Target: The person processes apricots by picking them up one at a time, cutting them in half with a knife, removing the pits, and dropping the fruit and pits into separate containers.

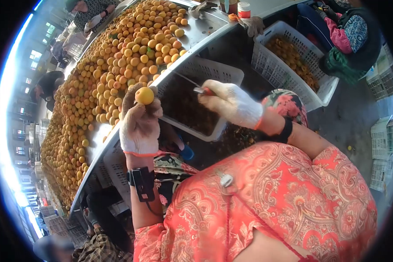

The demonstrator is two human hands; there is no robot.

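Note:
My left hand point(139, 120), in a stained white glove, is closed around a yellow-orange apricot point(144, 95) near the metal table's edge. To its right, my gloved right hand point(231, 102) is closed on a small knife point(199, 90); a bit of metal and a red part of the handle show at the fingers. The knife is apart from the apricot. Beyond my left hand spreads a big heap of apricots point(135, 52) on the table. Below my hands stands a white plastic crate point(224, 72) with dark contents that I cannot make out.
A second white crate point(288, 85) holds orange fruit pieces. A red-and-white jar point(244, 9) and gloves point(252, 25) lie on the table's rim point(192, 49). Other people sit at the right point(351, 35), upper left and lower left. Stacked crates point(382, 139) stand far right.

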